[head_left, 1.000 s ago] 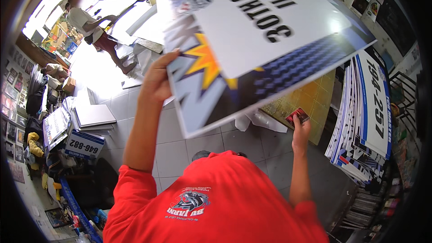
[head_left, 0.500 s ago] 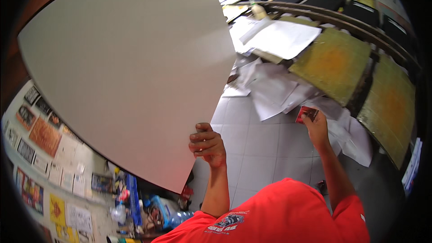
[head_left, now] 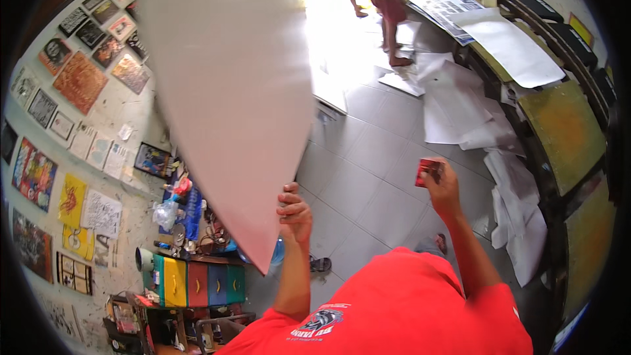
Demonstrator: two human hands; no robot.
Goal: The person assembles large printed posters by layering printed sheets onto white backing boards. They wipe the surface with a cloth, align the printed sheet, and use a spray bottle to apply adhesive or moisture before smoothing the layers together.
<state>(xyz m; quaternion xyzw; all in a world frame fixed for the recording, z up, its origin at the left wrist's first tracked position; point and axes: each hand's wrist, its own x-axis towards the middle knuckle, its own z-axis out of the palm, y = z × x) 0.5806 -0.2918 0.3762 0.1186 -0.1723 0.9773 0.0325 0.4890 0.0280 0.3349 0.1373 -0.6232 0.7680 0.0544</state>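
Observation:
My left hand [head_left: 294, 212] grips the lower edge of a large flat board [head_left: 230, 85] and holds it up in front of me, its plain grey back toward the camera. The board fills the upper left of the view and hides much of the wall behind it. My right hand [head_left: 442, 184] is raised at the right, apart from the board, closed around a small red flat object [head_left: 427, 171]. My red shirt [head_left: 401, 309] fills the bottom of the picture.
Grey tiled floor [head_left: 374, 184] lies below. White paper sheets [head_left: 460, 118] are scattered by long tables [head_left: 565, 125] at the right. Another person [head_left: 384, 0] stands at the top. Pictures cover the left wall [head_left: 72, 125]; a coloured drawer unit [head_left: 190, 283] stands below.
The view has swung round: the board's printed face showed a second ago, then only its blank back. The board now stands narrower and more to the left. Both hands keep their grips.

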